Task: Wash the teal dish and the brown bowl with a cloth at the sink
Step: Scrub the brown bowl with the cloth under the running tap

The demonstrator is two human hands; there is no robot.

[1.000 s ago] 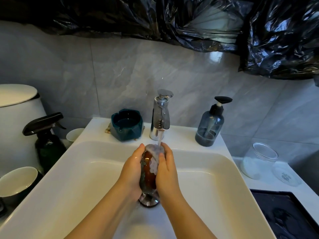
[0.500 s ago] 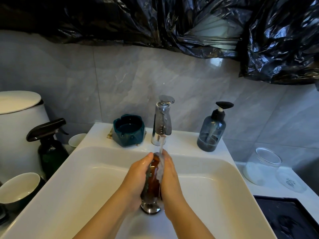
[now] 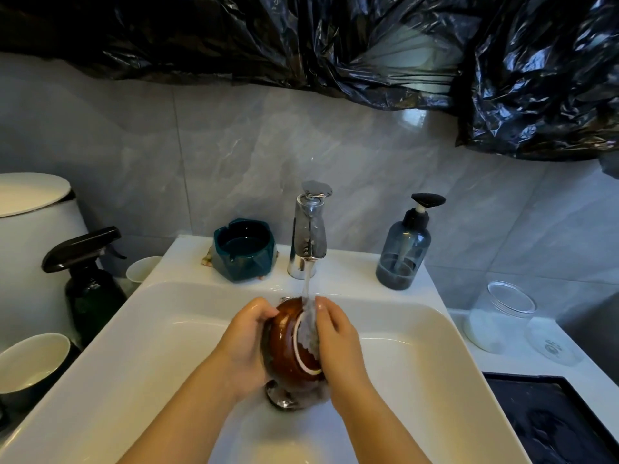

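My left hand [image 3: 246, 343] grips the brown bowl [image 3: 284, 343] on its side over the white sink [image 3: 150, 329], under the running water. The bowl's base with its pale foot ring faces right. My right hand [image 3: 338, 339] presses a wet grey cloth [image 3: 310, 324] against that base, fingers curled over the cloth. The teal dish [image 3: 243, 249] stands on the sink's back ledge, left of the chrome tap [image 3: 310, 229], and holds some water.
A grey soap pump bottle [image 3: 403, 249] stands right of the tap. A dark spray bottle [image 3: 88, 283], a paper cup [image 3: 142, 269] and a white bowl [image 3: 30, 360] sit at the left. A glass jar [image 3: 499, 316] and a black tray [image 3: 549, 416] lie on the right. The drain [image 3: 283, 398] is below the bowl.
The bowl has turned in my hands, so its brown side and foot ring now show. The cloth has shifted from the top onto the base.
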